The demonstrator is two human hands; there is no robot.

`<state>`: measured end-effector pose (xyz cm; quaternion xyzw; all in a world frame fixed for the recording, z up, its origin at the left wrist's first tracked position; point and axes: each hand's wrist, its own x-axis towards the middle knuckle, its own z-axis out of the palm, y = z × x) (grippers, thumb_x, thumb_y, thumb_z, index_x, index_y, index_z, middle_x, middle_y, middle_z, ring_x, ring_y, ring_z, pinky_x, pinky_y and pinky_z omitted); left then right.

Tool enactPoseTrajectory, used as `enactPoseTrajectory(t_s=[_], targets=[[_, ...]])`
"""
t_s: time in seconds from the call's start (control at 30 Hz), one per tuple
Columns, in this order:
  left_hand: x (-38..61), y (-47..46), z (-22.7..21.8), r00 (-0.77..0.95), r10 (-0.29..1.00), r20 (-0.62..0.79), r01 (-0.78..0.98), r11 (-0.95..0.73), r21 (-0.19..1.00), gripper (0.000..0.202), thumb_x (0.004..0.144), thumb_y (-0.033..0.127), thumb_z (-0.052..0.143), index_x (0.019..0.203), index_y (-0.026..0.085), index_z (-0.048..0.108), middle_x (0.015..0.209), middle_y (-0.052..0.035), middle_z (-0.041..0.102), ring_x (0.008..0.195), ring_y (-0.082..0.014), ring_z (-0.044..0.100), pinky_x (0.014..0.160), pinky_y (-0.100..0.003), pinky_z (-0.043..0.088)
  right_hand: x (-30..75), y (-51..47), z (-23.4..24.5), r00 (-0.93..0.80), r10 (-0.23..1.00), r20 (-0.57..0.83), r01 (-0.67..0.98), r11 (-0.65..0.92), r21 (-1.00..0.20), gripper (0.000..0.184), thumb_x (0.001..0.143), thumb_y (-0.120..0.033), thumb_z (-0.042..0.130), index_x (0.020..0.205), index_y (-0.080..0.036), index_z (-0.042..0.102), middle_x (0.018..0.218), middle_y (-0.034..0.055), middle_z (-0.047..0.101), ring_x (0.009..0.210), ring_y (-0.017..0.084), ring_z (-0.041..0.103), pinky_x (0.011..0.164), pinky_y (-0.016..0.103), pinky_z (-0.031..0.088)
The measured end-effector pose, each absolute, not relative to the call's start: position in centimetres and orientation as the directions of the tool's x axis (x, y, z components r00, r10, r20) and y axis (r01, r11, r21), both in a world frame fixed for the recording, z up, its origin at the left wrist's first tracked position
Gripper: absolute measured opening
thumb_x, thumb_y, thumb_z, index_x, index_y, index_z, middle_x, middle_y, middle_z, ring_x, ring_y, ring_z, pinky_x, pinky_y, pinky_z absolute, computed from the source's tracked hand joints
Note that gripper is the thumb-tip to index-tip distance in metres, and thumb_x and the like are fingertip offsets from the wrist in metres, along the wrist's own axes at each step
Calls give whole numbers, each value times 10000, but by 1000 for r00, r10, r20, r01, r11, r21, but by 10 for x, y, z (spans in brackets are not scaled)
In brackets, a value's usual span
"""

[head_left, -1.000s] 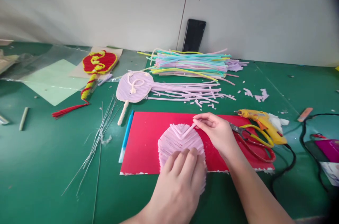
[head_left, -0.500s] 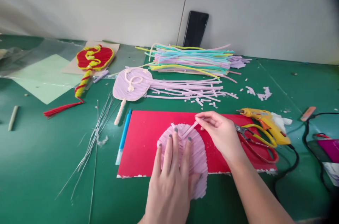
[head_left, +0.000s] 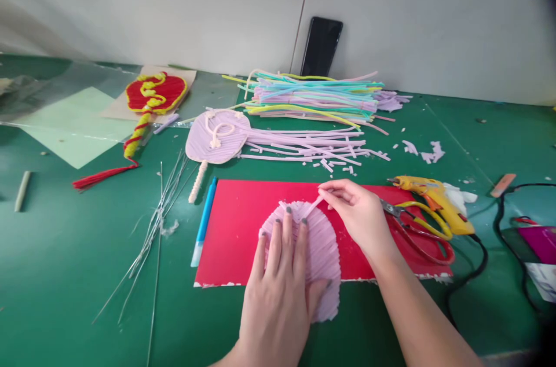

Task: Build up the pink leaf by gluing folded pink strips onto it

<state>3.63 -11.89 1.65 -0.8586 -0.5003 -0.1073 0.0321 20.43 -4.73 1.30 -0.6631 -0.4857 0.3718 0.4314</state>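
Note:
A lilac oval panel point(head_left: 324, 254) of side-by-side pipe cleaners lies partly on a red board point(head_left: 243, 210), its lower end over the green table. My left hand point(head_left: 280, 280) rests flat on the panel, fingers stretched out. Between thumb and fingertips, my right hand point(head_left: 354, 208) pinches the end of a lilac pipe cleaner point(head_left: 313, 205) at the panel's upper edge. Close to my right wrist are scissors point(head_left: 421, 222) with red and yellow handles, lying partly on the board.
A yellow glue gun point(head_left: 438, 202) with a black cord lies at right. Behind are a lilac fan point(head_left: 215, 141), loose lilac pipe cleaners point(head_left: 304, 144) and a coloured bundle point(head_left: 313, 98). Thin wires point(head_left: 158, 216) and a red fan point(head_left: 158, 95) lie left. A phone point(head_left: 322, 46) leans on the wall.
My left thumb has come out from the palm across the panel, and the index finger has shifted slightly left. My right hand keeps its pinch, moved a little left.

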Motion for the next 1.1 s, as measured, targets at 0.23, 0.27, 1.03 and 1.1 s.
enactPoseTrajectory(t_s=[0.23,0.27,1.03,1.1], targets=[[35,-118,16,475,855,207,865,-497,66,582,910,472,370,1380,131,411,1439,-155,395,1296,-302,405,1019,-448,367,203,-47,12,249,968,-37,362,-129,-923,122,773,-293,647,838,-195,678,820,38,700,778,166,655,707,278,524],[35,-118,17,476,855,208,865,-498,67,583,909,475,370,1381,135,410,1439,-156,395,1295,-303,406,1019,-450,367,203,-47,13,248,968,-28,373,-122,-920,121,775,-292,643,836,-194,677,823,41,700,781,169,656,711,283,525],[36,-121,15,482,852,203,866,-499,35,601,921,472,346,1366,74,414,1414,-186,421,1281,-319,422,1016,-452,376,202,-52,14,172,978,114,555,0,-832,122,832,-293,582,855,-209,667,857,32,669,787,163,645,723,291,533],[36,-120,15,482,851,207,866,-499,32,592,922,459,348,1365,72,415,1413,-187,422,1279,-319,425,1014,-453,379,202,-52,14,172,977,124,562,6,-827,133,835,-305,578,857,-209,667,866,38,666,789,167,643,722,297,535]])
